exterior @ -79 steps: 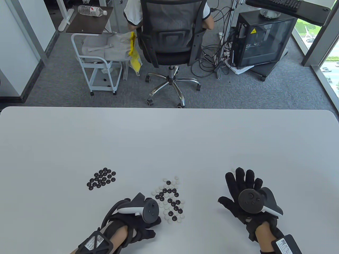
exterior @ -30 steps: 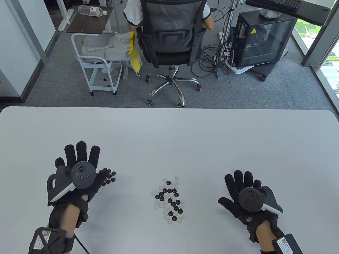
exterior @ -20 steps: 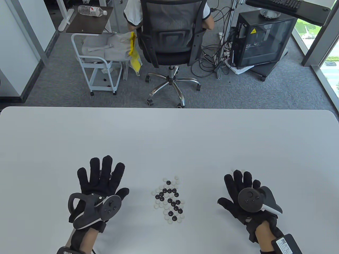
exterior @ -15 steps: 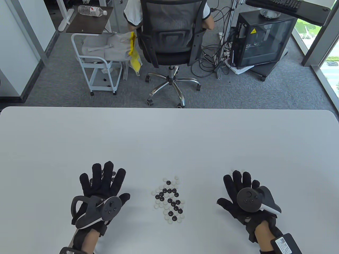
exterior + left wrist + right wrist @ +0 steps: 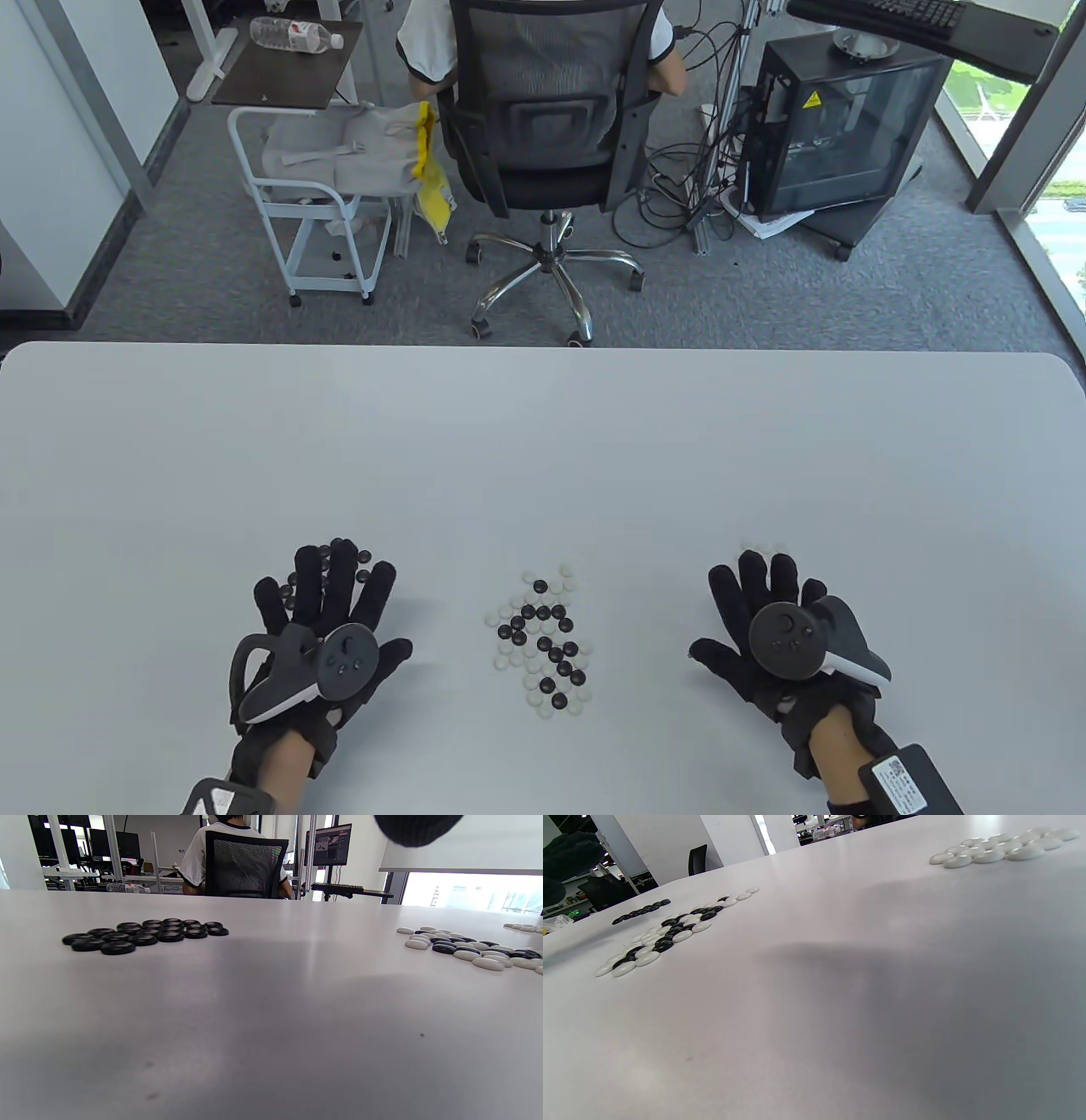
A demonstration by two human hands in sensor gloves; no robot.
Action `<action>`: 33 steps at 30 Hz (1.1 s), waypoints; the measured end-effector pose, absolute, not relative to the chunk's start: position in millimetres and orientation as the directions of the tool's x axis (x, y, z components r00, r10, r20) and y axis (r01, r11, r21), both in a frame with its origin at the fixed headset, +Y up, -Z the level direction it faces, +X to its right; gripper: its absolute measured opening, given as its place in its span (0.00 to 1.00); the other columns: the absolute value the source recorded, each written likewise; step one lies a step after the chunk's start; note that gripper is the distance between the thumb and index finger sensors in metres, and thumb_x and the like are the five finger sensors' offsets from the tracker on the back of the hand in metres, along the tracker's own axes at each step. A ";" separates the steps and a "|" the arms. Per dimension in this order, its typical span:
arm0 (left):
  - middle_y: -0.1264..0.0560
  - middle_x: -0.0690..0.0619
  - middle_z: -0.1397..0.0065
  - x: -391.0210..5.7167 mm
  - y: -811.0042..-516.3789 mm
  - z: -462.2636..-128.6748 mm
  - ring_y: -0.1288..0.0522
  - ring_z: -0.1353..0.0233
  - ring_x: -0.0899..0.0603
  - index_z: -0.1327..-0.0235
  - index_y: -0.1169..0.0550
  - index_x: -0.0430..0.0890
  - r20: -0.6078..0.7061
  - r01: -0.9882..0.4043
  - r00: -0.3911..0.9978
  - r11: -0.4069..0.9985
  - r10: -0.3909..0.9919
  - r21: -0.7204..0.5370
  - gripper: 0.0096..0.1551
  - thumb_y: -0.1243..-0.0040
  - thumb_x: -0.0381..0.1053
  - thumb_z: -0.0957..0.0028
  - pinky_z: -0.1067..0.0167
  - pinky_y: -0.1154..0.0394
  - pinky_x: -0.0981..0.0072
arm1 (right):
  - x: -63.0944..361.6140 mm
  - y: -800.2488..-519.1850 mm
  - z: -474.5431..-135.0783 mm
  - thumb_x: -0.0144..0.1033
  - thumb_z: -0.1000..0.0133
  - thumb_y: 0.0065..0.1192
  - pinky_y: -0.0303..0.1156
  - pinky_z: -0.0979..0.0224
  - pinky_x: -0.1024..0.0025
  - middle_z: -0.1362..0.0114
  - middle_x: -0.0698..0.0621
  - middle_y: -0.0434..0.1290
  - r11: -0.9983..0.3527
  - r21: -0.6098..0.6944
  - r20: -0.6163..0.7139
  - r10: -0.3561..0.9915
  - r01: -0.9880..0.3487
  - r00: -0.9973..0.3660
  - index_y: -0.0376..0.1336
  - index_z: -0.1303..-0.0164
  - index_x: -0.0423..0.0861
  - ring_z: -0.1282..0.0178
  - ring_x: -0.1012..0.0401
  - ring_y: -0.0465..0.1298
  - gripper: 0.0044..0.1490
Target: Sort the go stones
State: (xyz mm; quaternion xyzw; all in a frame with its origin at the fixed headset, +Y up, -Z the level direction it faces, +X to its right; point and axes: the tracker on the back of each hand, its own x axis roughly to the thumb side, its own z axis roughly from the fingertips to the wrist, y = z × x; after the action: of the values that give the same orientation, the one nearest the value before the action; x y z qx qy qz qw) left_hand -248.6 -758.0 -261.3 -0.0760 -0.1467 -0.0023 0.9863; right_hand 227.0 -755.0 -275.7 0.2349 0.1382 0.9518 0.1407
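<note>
While both hands lie flat and spread on the counter, holding nothing, the next pick is best made from the near edge of the mixed pile between them. The left hand rests over the black stones; the right hand lies just before the white stones. Pinch one loose edge stone at a time, black going left, white right, so neighbours stay put.
</note>
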 end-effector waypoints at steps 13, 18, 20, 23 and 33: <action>0.75 0.33 0.15 -247.3 -758.4 -261.0 0.80 0.24 0.22 0.12 0.61 0.50 0.286 0.022 0.958 0.986 0.027 -0.165 0.50 0.60 0.70 0.38 0.44 0.74 0.13 | 194.6 -709.4 -291.6 0.56 0.34 0.39 0.26 0.39 0.11 0.17 0.15 0.29 -0.928 0.274 0.489 0.361 -0.253 -0.794 0.46 0.08 0.33 0.26 0.21 0.24 0.51; 0.75 0.33 0.15 -249.6 -756.4 -259.5 0.80 0.24 0.22 0.12 0.61 0.50 0.282 0.003 0.959 0.987 0.043 -0.161 0.50 0.60 0.70 0.38 0.44 0.74 0.13 | 154.3 -670.9 -322.9 0.55 0.34 0.40 0.29 0.37 0.11 0.14 0.18 0.35 -0.888 0.400 0.498 0.417 -0.226 -0.761 0.60 0.14 0.34 0.24 0.21 0.27 0.48; 0.75 0.33 0.15 -250.3 -756.1 -259.4 0.80 0.24 0.22 0.12 0.61 0.50 0.281 0.000 0.959 0.987 0.046 -0.160 0.50 0.60 0.70 0.38 0.44 0.74 0.13 | 132.3 -666.4 -342.6 0.55 0.34 0.40 0.30 0.36 0.10 0.14 0.19 0.37 -0.859 0.484 0.465 0.415 -0.168 -0.782 0.63 0.16 0.35 0.23 0.21 0.28 0.47; 0.75 0.33 0.15 -251.2 -756.7 -259.6 0.80 0.24 0.22 0.12 0.60 0.50 0.280 -0.007 0.959 0.987 0.052 -0.161 0.50 0.60 0.70 0.38 0.44 0.74 0.13 | 104.8 -680.9 -368.6 0.55 0.33 0.40 0.30 0.35 0.10 0.13 0.20 0.38 -0.820 0.566 0.410 0.372 -0.087 -0.833 0.65 0.18 0.36 0.22 0.22 0.29 0.46; 0.76 0.33 0.16 -252.4 -758.8 -261.7 0.80 0.24 0.22 0.12 0.61 0.50 0.287 -0.032 0.954 0.983 0.084 -0.183 0.50 0.60 0.70 0.38 0.44 0.74 0.13 | 63.2 -751.2 -401.6 0.55 0.34 0.39 0.30 0.35 0.11 0.15 0.20 0.33 -0.752 0.657 0.346 0.365 -0.054 -0.864 0.58 0.14 0.38 0.23 0.22 0.27 0.45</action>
State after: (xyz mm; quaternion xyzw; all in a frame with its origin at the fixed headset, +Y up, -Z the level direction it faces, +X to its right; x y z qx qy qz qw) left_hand -252.4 -758.8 -261.7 -0.0884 -0.1483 0.0295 0.9845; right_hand 63.2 -751.2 -401.6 0.2335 0.3326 0.9063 0.1156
